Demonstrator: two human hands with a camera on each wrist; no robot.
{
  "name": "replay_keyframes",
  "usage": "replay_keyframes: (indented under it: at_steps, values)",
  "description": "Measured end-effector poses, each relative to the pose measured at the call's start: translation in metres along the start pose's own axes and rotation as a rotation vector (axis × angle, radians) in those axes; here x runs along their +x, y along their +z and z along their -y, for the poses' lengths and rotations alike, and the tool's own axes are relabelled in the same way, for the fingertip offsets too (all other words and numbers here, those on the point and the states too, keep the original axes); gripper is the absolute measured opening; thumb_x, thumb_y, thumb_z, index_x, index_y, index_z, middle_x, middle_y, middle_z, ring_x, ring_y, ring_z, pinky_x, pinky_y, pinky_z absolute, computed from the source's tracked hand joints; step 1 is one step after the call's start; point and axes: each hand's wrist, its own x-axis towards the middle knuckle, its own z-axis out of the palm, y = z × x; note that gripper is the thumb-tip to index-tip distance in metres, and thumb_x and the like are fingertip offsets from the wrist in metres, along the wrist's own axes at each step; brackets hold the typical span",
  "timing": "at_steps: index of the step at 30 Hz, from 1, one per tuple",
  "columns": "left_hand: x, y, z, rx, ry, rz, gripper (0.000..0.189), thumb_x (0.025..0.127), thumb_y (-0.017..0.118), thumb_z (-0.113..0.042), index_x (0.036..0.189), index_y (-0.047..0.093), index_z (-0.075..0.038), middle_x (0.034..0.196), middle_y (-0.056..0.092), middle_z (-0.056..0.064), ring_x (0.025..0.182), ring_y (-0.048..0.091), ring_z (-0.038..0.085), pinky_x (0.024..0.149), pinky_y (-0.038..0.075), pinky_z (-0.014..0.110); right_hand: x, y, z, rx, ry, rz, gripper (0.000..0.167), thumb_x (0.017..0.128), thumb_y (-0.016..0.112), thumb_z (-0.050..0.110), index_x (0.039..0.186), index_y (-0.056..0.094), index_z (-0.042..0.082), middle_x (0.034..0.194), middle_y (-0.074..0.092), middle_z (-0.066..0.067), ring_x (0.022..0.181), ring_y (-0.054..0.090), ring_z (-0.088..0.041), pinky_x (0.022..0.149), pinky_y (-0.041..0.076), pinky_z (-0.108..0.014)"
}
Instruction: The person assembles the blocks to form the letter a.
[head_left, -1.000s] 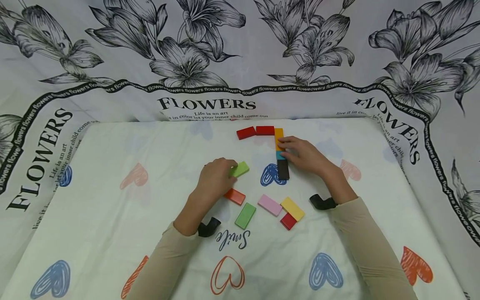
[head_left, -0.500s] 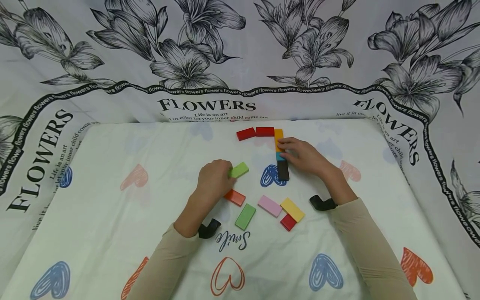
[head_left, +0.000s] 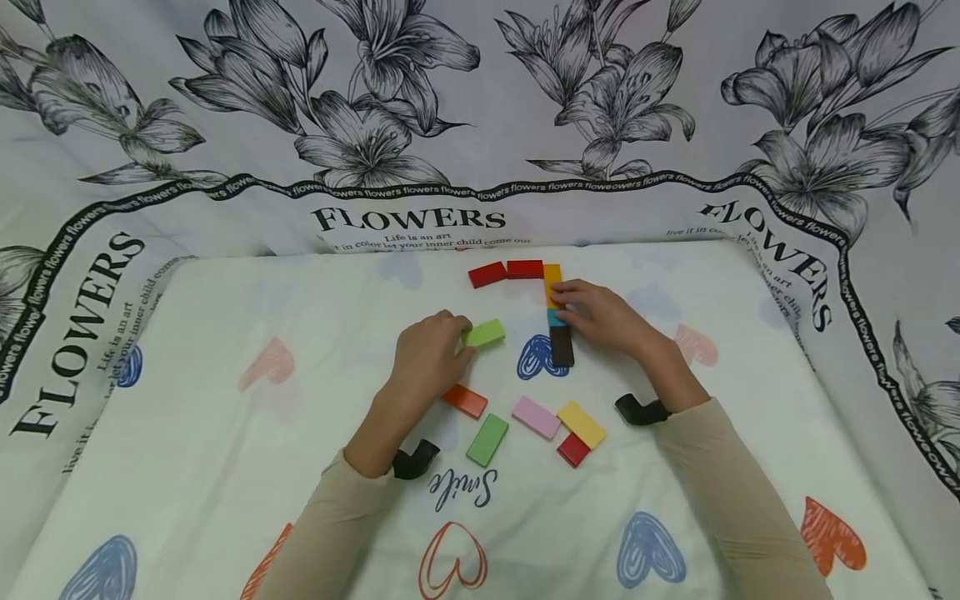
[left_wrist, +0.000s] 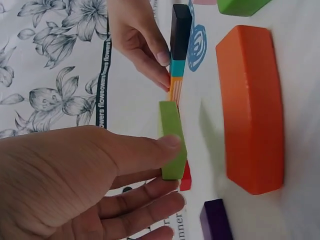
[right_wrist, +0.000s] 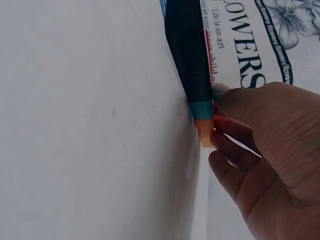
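Note:
My left hand point(head_left: 429, 354) pinches a light green block point(head_left: 486, 333) between thumb and fingers; in the left wrist view this block point(left_wrist: 172, 120) is held above the cloth. My right hand point(head_left: 611, 321) touches the right side of a row of blocks, its thumb by the blue block point(head_left: 556, 317) and its fingers at the yellow-orange block point(head_left: 552, 273). At the near end of that row lies a black block point(head_left: 561, 347). Two red blocks, one point(head_left: 525, 269) meeting the yellow-orange block and another point(head_left: 487, 274) angled at its left, continue the line.
Nearer me lie an orange block point(head_left: 465, 401), a green block point(head_left: 487, 440), a pink block point(head_left: 536, 417), a yellow block point(head_left: 581, 425) and a red block point(head_left: 573, 451) touching the yellow one. A dark purple block point(left_wrist: 216, 220) appears in the left wrist view. Patterned cloth point(head_left: 187, 400) covers the table.
My left hand has shifted the light green block slightly right and away from me. My right hand stays at the row, and the head view has tilted a little.

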Motion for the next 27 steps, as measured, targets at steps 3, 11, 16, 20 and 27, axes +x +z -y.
replay_keyframes:
  at_steps: [3,11,16,20,27]
  values:
    - [0.007,-0.003,-0.004,0.03,0.053,0.01,0.03,0.096,0.077,-0.016,0.125,0.077,-0.008,0.109,0.077,0.01,0.095,0.07,0.026,0.088,0.06,0.042,-0.001,0.001,0.001,0.002,0.015,0.0,0.045,0.106,0.064,0.019,0.149,0.06,0.004,0.161,0.053,-0.014,0.154,0.045,-0.036,0.127,0.037,-0.055]
    - [0.032,0.001,-0.018,0.022,0.113,0.069,0.034,0.093,0.082,-0.02,0.126,0.077,-0.011,0.111,0.079,0.008,0.099,0.069,0.024,0.096,0.058,0.041,-0.005,0.005,0.003,-0.01,0.003,-0.019,0.042,0.106,0.064,0.017,0.146,0.062,0.004,0.159,0.055,-0.014,0.152,0.047,-0.036,0.125,0.04,-0.054]
    - [0.047,0.009,-0.021,-0.003,0.089,0.097,0.036,0.094,0.081,-0.022,0.128,0.076,-0.012,0.117,0.078,0.007,0.105,0.069,0.024,0.1,0.058,0.042,-0.001,0.004,0.003,-0.025,-0.008,-0.028,0.042,0.106,0.065,0.015,0.146,0.062,0.004,0.158,0.056,-0.014,0.151,0.049,-0.036,0.124,0.042,-0.054]
    - [0.052,0.015,-0.023,-0.035,0.065,0.104,0.036,0.094,0.081,-0.02,0.128,0.076,-0.012,0.118,0.078,0.006,0.105,0.068,0.023,0.1,0.058,0.04,-0.001,0.007,0.001,-0.03,-0.004,-0.018,0.043,0.106,0.064,0.017,0.147,0.062,0.005,0.158,0.056,-0.014,0.151,0.049,-0.037,0.123,0.043,-0.054]
    - [0.061,0.022,-0.026,-0.029,0.115,0.092,0.034,0.095,0.079,-0.019,0.128,0.076,-0.01,0.109,0.075,0.008,0.095,0.064,0.022,0.093,0.059,0.036,-0.003,0.006,0.0,-0.032,-0.003,-0.041,0.042,0.104,0.067,0.017,0.145,0.064,0.005,0.156,0.058,-0.013,0.15,0.051,-0.035,0.122,0.044,-0.053]
